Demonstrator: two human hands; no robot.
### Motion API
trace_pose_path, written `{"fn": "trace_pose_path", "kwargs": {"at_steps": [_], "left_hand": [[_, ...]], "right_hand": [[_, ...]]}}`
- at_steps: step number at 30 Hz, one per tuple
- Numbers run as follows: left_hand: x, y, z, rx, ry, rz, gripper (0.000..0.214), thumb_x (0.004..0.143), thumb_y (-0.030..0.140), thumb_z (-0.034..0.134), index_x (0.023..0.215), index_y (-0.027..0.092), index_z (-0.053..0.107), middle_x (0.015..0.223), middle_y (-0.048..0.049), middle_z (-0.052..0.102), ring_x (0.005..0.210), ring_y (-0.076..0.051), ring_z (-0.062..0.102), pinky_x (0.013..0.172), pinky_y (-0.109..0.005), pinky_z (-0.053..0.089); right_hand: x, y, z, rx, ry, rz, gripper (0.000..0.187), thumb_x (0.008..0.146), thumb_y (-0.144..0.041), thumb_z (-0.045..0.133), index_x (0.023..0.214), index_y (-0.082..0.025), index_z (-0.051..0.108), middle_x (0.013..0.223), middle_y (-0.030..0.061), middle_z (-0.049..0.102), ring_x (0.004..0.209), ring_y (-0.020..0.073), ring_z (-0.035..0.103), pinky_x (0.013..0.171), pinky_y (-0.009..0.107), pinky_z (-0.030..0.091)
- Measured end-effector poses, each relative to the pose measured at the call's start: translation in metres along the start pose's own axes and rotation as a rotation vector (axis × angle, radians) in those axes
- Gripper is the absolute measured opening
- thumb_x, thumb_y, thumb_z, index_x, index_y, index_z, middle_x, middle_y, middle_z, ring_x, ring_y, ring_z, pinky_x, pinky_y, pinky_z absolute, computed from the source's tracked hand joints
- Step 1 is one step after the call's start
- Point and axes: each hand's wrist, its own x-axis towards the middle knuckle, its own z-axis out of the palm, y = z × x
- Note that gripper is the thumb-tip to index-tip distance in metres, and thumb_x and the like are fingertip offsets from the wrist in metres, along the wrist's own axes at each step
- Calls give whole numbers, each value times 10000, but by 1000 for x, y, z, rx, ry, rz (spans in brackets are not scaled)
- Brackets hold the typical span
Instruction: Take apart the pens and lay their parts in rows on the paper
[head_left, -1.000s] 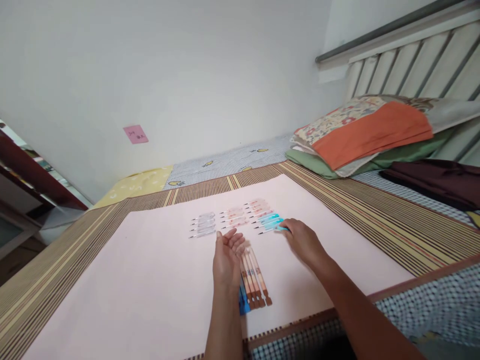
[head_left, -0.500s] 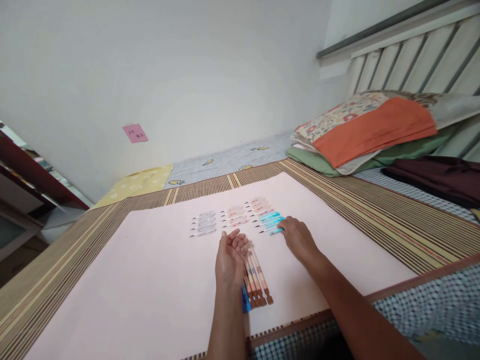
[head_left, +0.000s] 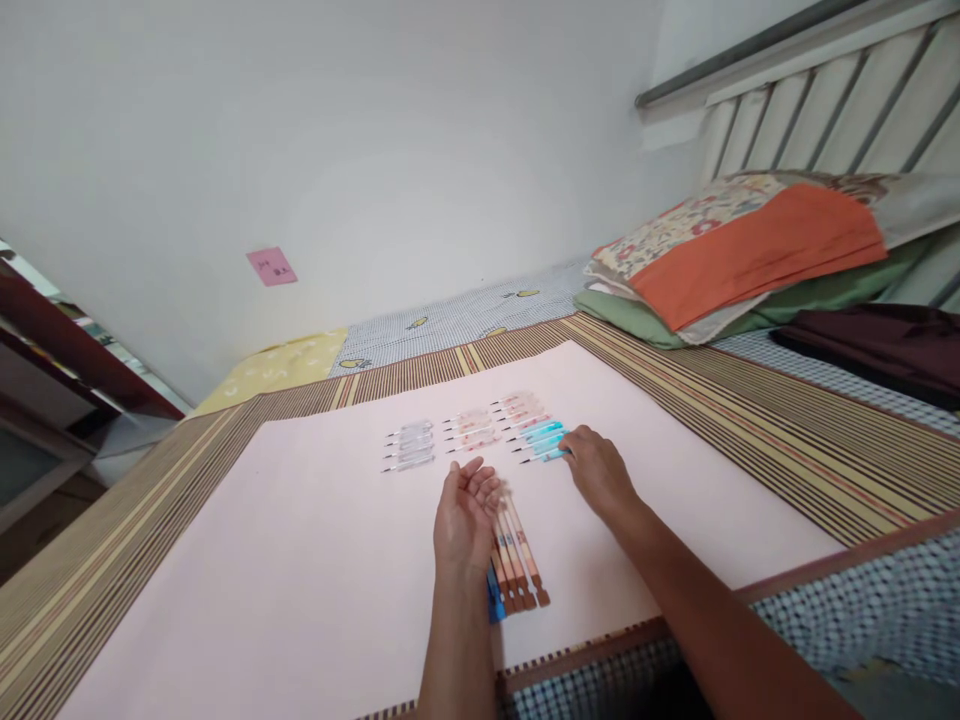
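My left hand [head_left: 463, 517] lies palm up and loosely open on a pink paper sheet [head_left: 300, 560], holding nothing. Just right of it and partly under it lies a row of brown-and-orange pens [head_left: 517, 560], with a blue pen [head_left: 494, 603] at the left of the row. My right hand [head_left: 596, 470] rests palm down with its fingertips on the nearest of the turquoise pens [head_left: 546, 440]. Beyond lie groups of clear pens [head_left: 409, 446], pale pink pens [head_left: 472, 430] and peach pens [head_left: 517, 405].
The sheet lies on a striped woven mat [head_left: 750, 410] over a bed. Folded orange and green bedding [head_left: 742, 260] and a dark maroon cloth [head_left: 877, 345] sit at the right. A pink note [head_left: 271, 267] sticks on the white wall. A dark shelf [head_left: 52, 350] stands left.
My right hand has shifted slightly left along the turquoise pens and nudged the nearest one closer to the others. My left hand has stayed put.
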Motion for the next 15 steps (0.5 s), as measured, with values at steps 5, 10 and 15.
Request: {"fn": "trace_pose_path", "kwargs": {"at_steps": [5,10,15], "left_hand": [[-1,0,0,-5,-20,-2,252,929,335,661,896,94,730,788,-106,713,645,-146,663,573,-226,526],[-2,0,2,-4,-12,-7,213,908,314,685,896,106,731,782,-98,713,643,-144,658,564,-225,524],[-4,0,5,-15,10,-20,266,972,287,588,903,71,728,782,-109,709,622,-143,662,560,-223,518]], "right_hand": [[0,-1,3,6,22,-7,228,952,-83,505,1001,-193,699,1046,73,663,920,204,610,778,312,358],[-1,-3,3,16,39,7,213,930,-79,527,982,-193,699,1047,73,650,870,196,597,754,310,349],[-2,-2,7,35,71,-8,210,918,-73,521,946,-200,686,998,66,640,830,188,583,735,302,332]]}}
